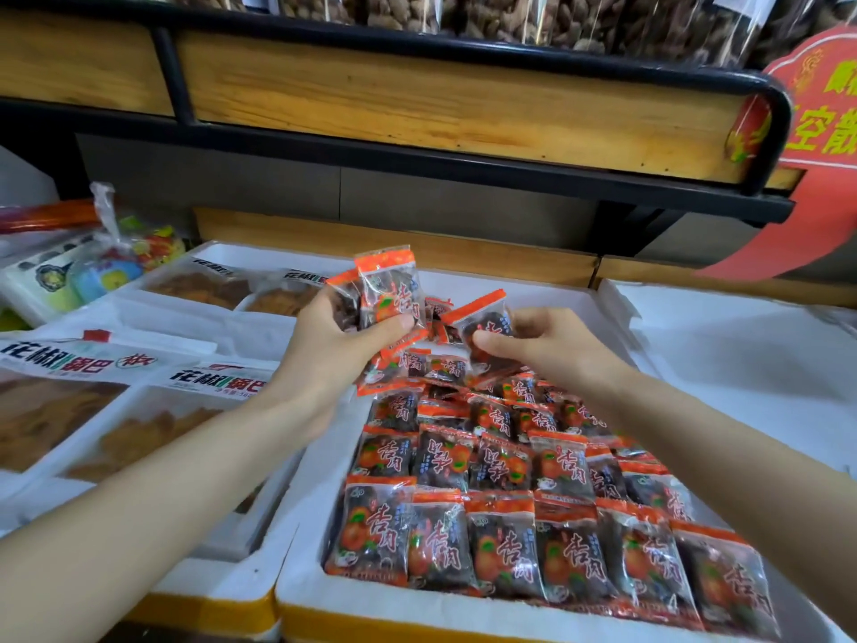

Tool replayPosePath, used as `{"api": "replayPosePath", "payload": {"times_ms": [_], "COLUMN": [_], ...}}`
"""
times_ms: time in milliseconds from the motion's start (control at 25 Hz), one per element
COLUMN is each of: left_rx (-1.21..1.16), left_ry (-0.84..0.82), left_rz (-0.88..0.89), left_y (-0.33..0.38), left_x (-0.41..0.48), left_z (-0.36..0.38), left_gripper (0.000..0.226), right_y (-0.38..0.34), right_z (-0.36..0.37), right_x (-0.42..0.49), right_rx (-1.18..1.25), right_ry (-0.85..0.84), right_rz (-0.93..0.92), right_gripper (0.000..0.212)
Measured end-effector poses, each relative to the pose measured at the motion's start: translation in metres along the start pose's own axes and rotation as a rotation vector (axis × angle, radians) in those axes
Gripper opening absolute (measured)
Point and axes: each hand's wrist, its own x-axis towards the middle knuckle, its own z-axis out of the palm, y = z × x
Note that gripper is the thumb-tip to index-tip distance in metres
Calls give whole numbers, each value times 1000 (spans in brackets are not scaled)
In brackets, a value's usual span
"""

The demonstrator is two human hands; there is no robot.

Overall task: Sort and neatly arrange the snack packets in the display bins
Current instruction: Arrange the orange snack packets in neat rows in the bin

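1. Orange-trimmed snack packets (505, 545) lie in neat overlapping rows in the near part of a white foam bin (301, 591); a loose heap (433, 366) sits at its far end.
2. Left hand (334, 338) grips a small stack of packets (389, 290), held upright above the heap.
3. Right hand (552, 348) pinches a single packet (484, 324) between thumb and fingers, just beside the stack.
4. Flat bags (60, 410) lie in the bin to the left.

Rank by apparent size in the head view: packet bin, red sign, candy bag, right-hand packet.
1. Bin, largest.
2. Red sign, though cropped by the frame.
3. Candy bag.
4. Right-hand packet, smallest, only slightly under the bag.
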Motion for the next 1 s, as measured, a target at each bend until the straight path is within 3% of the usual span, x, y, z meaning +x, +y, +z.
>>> {"api": "replayPosePath", "payload": {"times_ms": [120, 240, 320, 480, 800, 920, 1000], "left_rx": [51, 81, 64, 37, -9, -37, -44], "left_ry": [67, 103, 112, 111, 53, 26, 9], "left_rz": [11, -3, -11, -25, -43, -61, -85], "left_y": [5, 7, 5, 0, -9, -16, -21], "left_x": [0, 1, 1, 0, -10, -17, -23], "left_z": [-15, -30, -37, -45, -48, -48, -49], "left_gripper": [46, 51, 51, 44, 41, 37, 40], "right_y": [6, 7, 7, 16, 25, 32, 24], "right_z": [15, 45, 66, 93, 113, 114, 110], "right_x": [15, 19, 16, 14, 8, 7, 3], "right_rx": [-31, 86, -9, -185, -338, -553, -488], "right_ry": [6, -122, -192, -252, -81, -42, 16], "right_rz": [80, 162, 123, 125, -8, -73, -138], "right_gripper": [23, 26, 11, 23, 24, 32, 32]}}
